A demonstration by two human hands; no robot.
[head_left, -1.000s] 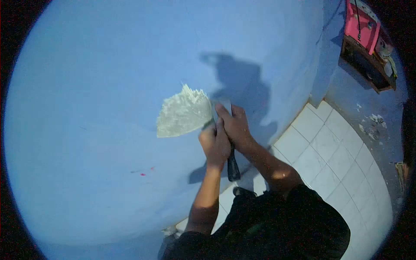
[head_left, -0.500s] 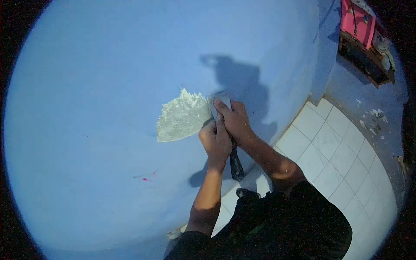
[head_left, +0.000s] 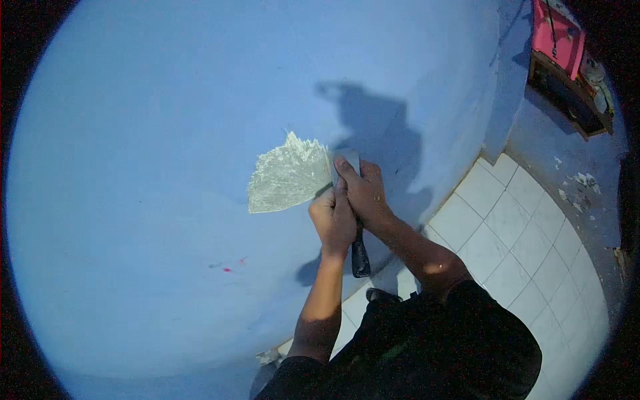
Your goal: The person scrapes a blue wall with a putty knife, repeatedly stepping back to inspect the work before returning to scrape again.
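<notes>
The black-handled scraper sits beside the pale patch.

From my end, the camera has turned slightly since half a second ago: the pale patch sits farther right and a little higher in my view, the pink tray farther right and lower. The handle's lower end has swung slightly towards the left forearm.

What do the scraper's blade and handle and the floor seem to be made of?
Blade: probably steel, given its thin, flat, grey look.
Handle: black, likely plastic or rubber; its smooth, slightly shiny surface fits either.
Floor: probably glazed ceramic tile, whitish with faint veining and straight joint lines.
</notes>
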